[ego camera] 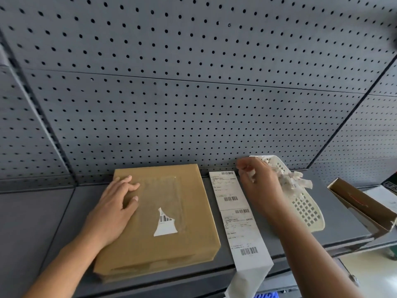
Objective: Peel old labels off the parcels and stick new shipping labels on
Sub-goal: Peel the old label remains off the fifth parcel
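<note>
Left hand (116,209) flat, fingers straight, pressing down on brown parcel (193,244) at its left side. Torn old-label remnant (165,224) stuck near parcel centre. Right hand (260,186) curled, pinching a label scrap (251,175) over white basket (307,211), far right. Strip of new labels (238,222) lies between parcel and basket on grey shelf (43,222).

We see a grey shelf (43,211) carrying a flat brown parcel (193,211), a label strip (238,224) just right of it, a white basket (305,209) farther right, and an open carton (361,207) farthest right.
</note>
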Demonstrator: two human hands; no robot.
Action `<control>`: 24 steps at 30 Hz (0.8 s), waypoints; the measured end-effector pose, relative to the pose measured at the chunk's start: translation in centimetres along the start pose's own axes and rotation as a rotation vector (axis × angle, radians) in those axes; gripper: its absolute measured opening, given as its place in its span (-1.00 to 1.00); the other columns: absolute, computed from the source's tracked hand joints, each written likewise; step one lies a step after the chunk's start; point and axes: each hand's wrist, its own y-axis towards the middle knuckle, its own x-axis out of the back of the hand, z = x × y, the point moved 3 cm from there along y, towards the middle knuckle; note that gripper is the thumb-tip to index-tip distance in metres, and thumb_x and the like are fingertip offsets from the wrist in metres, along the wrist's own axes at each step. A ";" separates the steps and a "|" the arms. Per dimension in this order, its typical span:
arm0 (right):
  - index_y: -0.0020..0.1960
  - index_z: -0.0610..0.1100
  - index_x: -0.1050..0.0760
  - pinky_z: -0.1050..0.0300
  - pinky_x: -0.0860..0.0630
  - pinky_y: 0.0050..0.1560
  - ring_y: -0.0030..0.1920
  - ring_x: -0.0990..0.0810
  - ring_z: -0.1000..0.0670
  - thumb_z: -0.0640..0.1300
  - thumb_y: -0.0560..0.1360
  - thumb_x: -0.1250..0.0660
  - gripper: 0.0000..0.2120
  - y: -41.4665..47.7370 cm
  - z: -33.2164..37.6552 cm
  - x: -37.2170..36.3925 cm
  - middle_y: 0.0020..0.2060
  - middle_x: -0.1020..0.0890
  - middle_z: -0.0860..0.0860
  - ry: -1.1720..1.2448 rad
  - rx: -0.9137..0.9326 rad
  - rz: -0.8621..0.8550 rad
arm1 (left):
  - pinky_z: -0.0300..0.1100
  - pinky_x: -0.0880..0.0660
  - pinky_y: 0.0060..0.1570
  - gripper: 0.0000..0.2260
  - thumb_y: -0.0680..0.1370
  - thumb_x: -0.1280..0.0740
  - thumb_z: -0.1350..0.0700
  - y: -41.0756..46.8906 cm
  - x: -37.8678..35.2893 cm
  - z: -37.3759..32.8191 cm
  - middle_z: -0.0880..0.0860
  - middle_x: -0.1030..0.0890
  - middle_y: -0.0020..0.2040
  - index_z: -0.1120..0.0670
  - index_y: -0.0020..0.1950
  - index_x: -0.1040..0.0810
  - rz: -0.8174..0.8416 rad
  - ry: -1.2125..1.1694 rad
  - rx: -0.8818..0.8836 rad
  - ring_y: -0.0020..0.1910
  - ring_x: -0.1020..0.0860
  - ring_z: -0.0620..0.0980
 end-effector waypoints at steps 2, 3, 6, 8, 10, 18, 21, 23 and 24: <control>0.03 -0.03 -0.57 0.18 -0.45 -0.04 -0.05 -0.51 0.08 -0.24 0.55 -0.33 -0.86 0.0 1.3 -0.9 -0.13 -0.55 0.24 0.027 0.032 0.028 | 0.12 -0.17 0.53 -0.68 0.67 -0.16 -0.10 0.0 0.1 -0.1 -0.30 -0.14 0.58 -0.18 0.42 -0.40 -0.002 -0.001 -0.009 0.57 0.05 -0.28; 0.03 -0.04 -0.56 0.21 -0.45 -0.04 -0.05 -0.52 0.11 -0.24 0.55 -0.32 -0.87 -0.1 1.9 -1.5 -0.13 -0.55 0.25 0.040 0.045 0.046 | 0.11 -0.16 0.54 -0.69 0.67 -0.16 -0.10 0.0 0.1 -0.1 -0.30 -0.14 0.58 -0.18 0.42 -0.40 0.000 0.001 -0.010 0.58 0.06 -0.28; 0.03 -0.02 -0.56 0.35 -0.37 -0.07 -0.03 -0.50 0.21 -0.24 0.56 -0.31 -0.85 -0.6 3.9 -3.1 -0.12 -0.56 0.27 0.078 0.053 0.119 | 0.16 -0.18 0.53 -0.69 0.67 -0.14 -0.12 -0.2 0.2 -0.3 -0.32 -0.12 0.57 -0.20 0.42 -0.38 0.011 0.001 0.000 0.58 0.08 -0.30; 0.00 -0.03 -0.58 0.35 -0.36 -0.11 -0.08 -0.49 0.24 -0.26 0.56 -0.30 -0.84 -1.2 5.5 -4.3 -0.14 -0.56 0.28 0.136 0.047 0.196 | 0.16 -0.19 0.53 -0.69 0.67 -0.14 -0.12 -0.3 0.3 -0.3 -0.34 -0.11 0.57 -0.21 0.42 -0.38 0.013 0.002 0.005 0.57 0.09 -0.31; -0.01 -0.06 -0.58 0.38 -0.35 -0.16 -0.14 -0.50 0.25 -0.30 0.57 -0.28 -0.82 -2.1 7.2 -5.7 -0.15 -0.57 0.24 0.209 0.048 0.317 | 0.11 -0.19 0.52 -0.69 0.67 -0.14 -0.11 -0.4 0.5 -0.3 -0.33 -0.11 0.57 -0.20 0.42 -0.37 0.018 -0.003 0.011 0.57 0.10 -0.32; 0.00 -0.07 -0.50 0.37 -0.40 -0.25 -0.30 -0.53 0.16 -0.31 0.59 -0.22 -0.83 -5.2 10.4 -10.6 -0.16 -0.60 0.09 0.324 0.067 0.553 | 0.14 -0.28 0.46 -0.69 0.68 -0.13 -0.12 -0.4 0.4 -0.2 -0.34 -0.09 0.58 -0.21 0.42 -0.37 0.029 0.012 0.020 0.57 0.14 -0.35; -0.01 -0.05 -0.50 0.36 -0.41 -0.20 -0.20 -0.54 0.15 -0.31 0.58 -0.24 -0.82 -5.6 10.2 -11.6 -0.15 -0.61 0.10 0.277 0.099 0.521 | 0.16 -0.29 0.43 -0.69 0.68 -0.13 -0.10 -0.4 0.4 -0.3 -0.34 -0.08 0.58 -0.20 0.42 -0.37 0.035 0.018 0.031 0.56 0.15 -0.35; -0.02 -0.03 -0.49 0.35 -0.41 -0.18 -0.18 -0.54 0.14 -0.31 0.58 -0.24 -0.81 -5.7 10.0 -11.9 -0.14 -0.61 0.11 0.263 0.109 0.499 | 0.15 -0.30 0.42 -0.70 0.68 -0.13 -0.10 -0.4 0.4 -0.4 -0.34 -0.08 0.58 -0.20 0.42 -0.37 0.035 0.017 0.029 0.57 0.15 -0.35; -0.02 -0.02 -0.48 0.31 -0.43 -0.16 -0.15 -0.54 0.14 -0.32 0.57 -0.23 -0.80 -5.8 9.9 -12.1 -0.13 -0.60 0.11 0.251 0.116 0.489 | 0.14 -0.31 0.42 -0.71 0.68 -0.13 -0.09 -0.4 0.4 -0.4 -0.34 -0.08 0.58 -0.20 0.41 -0.37 0.034 0.014 0.028 0.56 0.15 -0.35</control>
